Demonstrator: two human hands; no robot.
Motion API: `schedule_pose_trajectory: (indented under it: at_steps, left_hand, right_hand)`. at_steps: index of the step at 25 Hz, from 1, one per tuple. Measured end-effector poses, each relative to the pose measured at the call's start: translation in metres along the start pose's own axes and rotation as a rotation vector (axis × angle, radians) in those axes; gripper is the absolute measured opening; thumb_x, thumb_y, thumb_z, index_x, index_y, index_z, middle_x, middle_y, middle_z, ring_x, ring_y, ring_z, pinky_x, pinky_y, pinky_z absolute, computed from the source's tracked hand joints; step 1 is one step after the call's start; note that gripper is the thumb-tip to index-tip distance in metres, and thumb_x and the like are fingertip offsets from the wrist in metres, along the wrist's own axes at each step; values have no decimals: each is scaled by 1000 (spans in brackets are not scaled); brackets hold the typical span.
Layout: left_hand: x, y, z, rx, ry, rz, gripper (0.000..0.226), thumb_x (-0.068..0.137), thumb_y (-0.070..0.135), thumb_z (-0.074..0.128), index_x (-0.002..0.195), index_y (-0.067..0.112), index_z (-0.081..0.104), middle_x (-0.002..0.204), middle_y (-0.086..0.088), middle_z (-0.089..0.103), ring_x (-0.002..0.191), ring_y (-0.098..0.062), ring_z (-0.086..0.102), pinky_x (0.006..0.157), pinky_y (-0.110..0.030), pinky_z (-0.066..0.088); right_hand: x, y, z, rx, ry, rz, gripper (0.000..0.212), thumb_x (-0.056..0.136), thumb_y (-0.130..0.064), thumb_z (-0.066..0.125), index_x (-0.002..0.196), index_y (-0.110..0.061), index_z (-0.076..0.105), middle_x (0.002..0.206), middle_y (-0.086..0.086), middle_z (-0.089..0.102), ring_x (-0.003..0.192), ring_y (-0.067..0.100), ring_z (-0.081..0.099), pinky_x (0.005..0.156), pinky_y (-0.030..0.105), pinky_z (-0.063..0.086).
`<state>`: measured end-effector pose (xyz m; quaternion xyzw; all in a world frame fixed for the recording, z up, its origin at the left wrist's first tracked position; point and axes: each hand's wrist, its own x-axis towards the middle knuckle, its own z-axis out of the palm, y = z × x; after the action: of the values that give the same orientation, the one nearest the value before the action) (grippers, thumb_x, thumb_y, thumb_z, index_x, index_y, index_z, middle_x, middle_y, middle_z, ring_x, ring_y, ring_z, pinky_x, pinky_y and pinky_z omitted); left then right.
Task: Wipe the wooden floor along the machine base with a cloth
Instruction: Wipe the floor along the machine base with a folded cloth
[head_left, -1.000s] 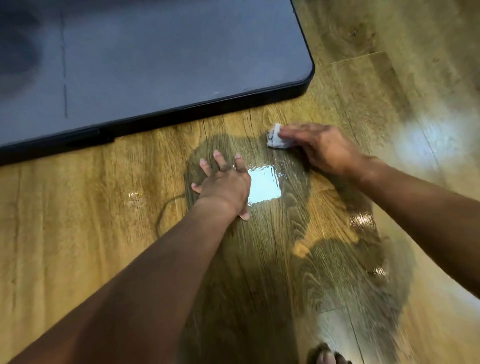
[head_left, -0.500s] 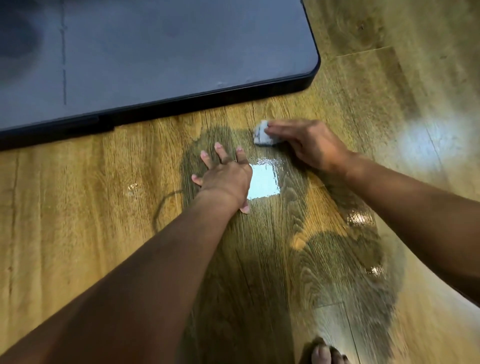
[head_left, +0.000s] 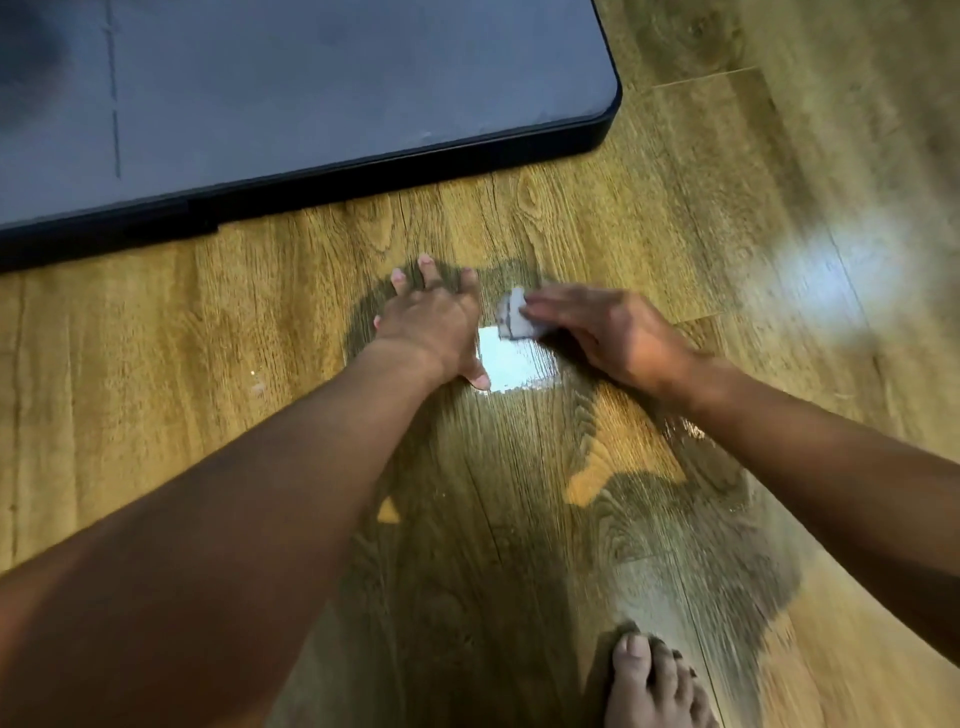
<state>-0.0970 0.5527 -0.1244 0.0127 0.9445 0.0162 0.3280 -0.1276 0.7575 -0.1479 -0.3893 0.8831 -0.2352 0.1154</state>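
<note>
Head view looks down on our two bare arms reaching across the wooden floor (head_left: 156, 364). Our left hand (head_left: 434, 322) lies flat on the boards, fingers spread and straight, holding nothing. Just beside it, our right hand (head_left: 618, 332) presses a small pale cloth (head_left: 511, 319) against the floor with straight fingers laid over it; motion blur hides whether the thumb hooks under the cloth. The cloth sits between our two hands, near but apart from the dark rounded edge of the machine base (head_left: 311, 104), which fills the upper left. A bright patch of reflected light (head_left: 519, 371) shines on the wood just below the cloth. Our bare foot (head_left: 654, 686) shows at the bottom edge.
</note>
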Motion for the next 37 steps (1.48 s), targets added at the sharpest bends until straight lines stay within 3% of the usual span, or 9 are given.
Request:
schedule_pose_trajectory:
  at_steps: [3,10,13,16,22,27,30,32,37]
  left_hand:
    - [-8,-13,6,-33,2,12,115,72,52,72,151,25,-8,156,-15,-14,142,-41,-5,113,-55,12]
    - [-37,-68,25,17,-86,0,128,64,49,81,149,33,-14,156,-9,-21,143,-40,-5,112,-55,18]
    - [-42,-77,27,12,-85,-10,130,62,46,83,149,33,-13,156,-10,-21,143,-41,-7,111,-55,18]
    - [-47,-94,35,10,-91,-49,134,61,44,85,148,34,-16,155,-14,-22,141,-46,-7,110,-58,23]
    - [-49,-121,54,15,-64,-21,143,55,46,87,137,46,-30,152,-14,-29,138,-50,-7,104,-62,28]
    - [-54,-120,50,-1,-70,-74,145,52,47,88,141,43,-27,152,-12,-31,140,-46,-11,103,-62,28]
    - [-57,-118,45,-51,-112,-188,151,48,50,88,141,39,-30,151,-14,-32,140,-47,-14,104,-64,26]
    - [-57,-117,42,-94,-149,-198,151,50,48,88,141,37,-31,150,-17,-33,138,-48,-14,105,-62,25]
    - [-60,-118,39,-136,-161,-165,150,52,47,87,141,35,-32,149,-18,-34,137,-49,-16,108,-62,21]
  right_hand:
    - [12,-4,10,-47,81,110,36,95,-9,49,129,-18,56,139,0,50,125,19,52,98,36,49]
    - [-76,-27,25,9,9,-73,45,89,-3,57,128,-24,56,138,-2,51,127,15,48,101,32,45]
    - [-33,-24,25,36,62,103,40,93,-11,54,129,-29,53,141,-3,49,129,10,45,106,24,37]
    - [-76,-43,39,-5,50,-57,36,88,-19,57,123,-24,58,132,3,57,124,9,49,103,15,38]
    - [-130,-58,35,-4,-74,-179,50,73,12,62,116,-13,66,124,3,62,120,23,56,92,40,52]
    - [-94,-75,43,58,72,104,53,73,14,66,118,-15,65,126,2,61,124,18,51,92,41,52]
    - [-143,-91,60,108,-48,-158,51,67,0,80,115,-12,68,122,2,65,121,21,54,85,41,54]
    - [-146,-90,54,94,-126,-267,37,85,-9,61,120,-19,65,129,-6,60,127,12,48,91,36,51]
    - [-62,-78,53,15,-9,-74,55,73,15,68,119,-14,65,126,1,61,123,15,50,95,37,51]
